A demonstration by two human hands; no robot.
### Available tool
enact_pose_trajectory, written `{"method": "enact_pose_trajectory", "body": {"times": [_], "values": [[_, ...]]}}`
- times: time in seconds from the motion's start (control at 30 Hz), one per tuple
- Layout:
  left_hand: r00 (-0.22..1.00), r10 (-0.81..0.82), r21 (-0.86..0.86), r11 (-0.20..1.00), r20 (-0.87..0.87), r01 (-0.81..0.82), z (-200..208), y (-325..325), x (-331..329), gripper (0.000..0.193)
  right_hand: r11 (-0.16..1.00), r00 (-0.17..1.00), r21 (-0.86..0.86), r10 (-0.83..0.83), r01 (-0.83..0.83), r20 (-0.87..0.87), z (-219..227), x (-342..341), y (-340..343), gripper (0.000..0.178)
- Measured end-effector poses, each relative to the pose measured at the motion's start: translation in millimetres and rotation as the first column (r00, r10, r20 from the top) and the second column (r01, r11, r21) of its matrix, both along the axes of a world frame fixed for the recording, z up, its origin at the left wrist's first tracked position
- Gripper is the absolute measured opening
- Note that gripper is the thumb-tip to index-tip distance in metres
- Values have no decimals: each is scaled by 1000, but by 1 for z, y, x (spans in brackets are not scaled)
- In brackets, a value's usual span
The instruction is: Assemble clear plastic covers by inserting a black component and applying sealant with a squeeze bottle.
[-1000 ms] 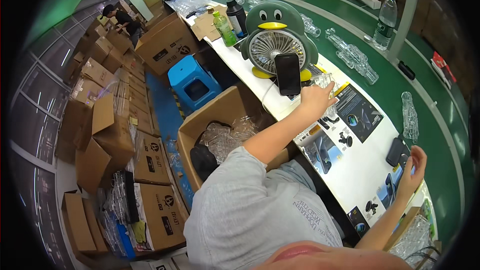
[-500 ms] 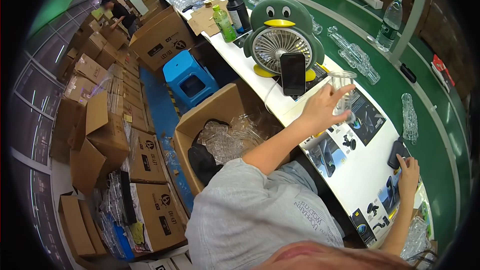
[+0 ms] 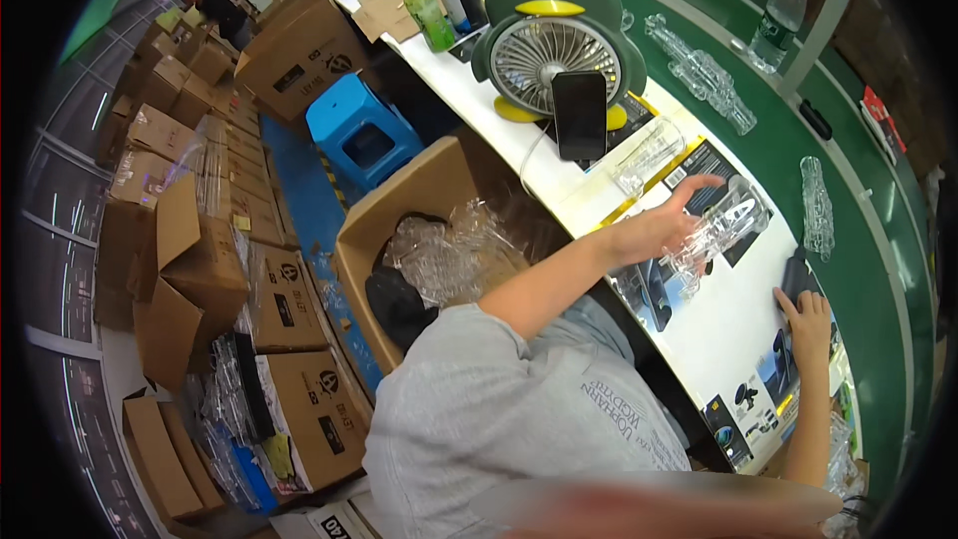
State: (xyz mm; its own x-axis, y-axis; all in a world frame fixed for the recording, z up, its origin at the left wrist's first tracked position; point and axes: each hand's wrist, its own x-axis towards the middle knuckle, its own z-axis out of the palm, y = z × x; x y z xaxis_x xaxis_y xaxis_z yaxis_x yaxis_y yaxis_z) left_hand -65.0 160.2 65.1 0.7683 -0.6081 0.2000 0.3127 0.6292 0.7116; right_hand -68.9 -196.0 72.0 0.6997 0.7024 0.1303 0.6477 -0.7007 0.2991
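My left hand (image 3: 654,232) is over the white bench with a clear ribbed plastic piece (image 3: 736,220) in its grip, the index finger stretched out beyond it. Where the other fingers meet the piece is partly blurred. Farther back, a clear plastic cup-shaped piece (image 3: 651,155) rests beside the black phone (image 3: 580,118). On the right, my right hand (image 3: 808,324) has its fingers stretched out, the index finger touching a small black object (image 3: 793,274). Part of that object is hidden by the fingers. Printed sheets with product pictures cover the bench top around both hands.
A green penguin-shaped fan (image 3: 556,50) stands behind the phone. More clear pieces (image 3: 704,75) and a water bottle (image 3: 778,20) are on the green surface beyond. An open carton (image 3: 439,185) of clear plastic stands left of me, near a blue stool (image 3: 361,130). A person works among far cartons.
My left hand has moved right and nearer, from the clear cup beside the phone to the ribbed piece. My right index finger has shifted onto the black object. The view has tilted slightly.
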Motion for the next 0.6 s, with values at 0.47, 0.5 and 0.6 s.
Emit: {"method": "enact_pose_trajectory", "body": {"times": [0.47, 0.5, 0.6], "values": [[993, -117, -58, 992, -9, 116, -11, -9, -5, 86, 998, 1000, -59, 22, -22, -4, 5, 10, -4, 48], [990, -138, -89, 987, -26, 136, -10, -9, -6, 84, 998, 1000, -60, 25, -26, -8, 3, 12, -7, 48], [989, -147, -83, 986, 11, 148, -17, -11, -4, 86, 993, 994, -83, 90, -85, 62, -2, 22, -9, 48]]}}
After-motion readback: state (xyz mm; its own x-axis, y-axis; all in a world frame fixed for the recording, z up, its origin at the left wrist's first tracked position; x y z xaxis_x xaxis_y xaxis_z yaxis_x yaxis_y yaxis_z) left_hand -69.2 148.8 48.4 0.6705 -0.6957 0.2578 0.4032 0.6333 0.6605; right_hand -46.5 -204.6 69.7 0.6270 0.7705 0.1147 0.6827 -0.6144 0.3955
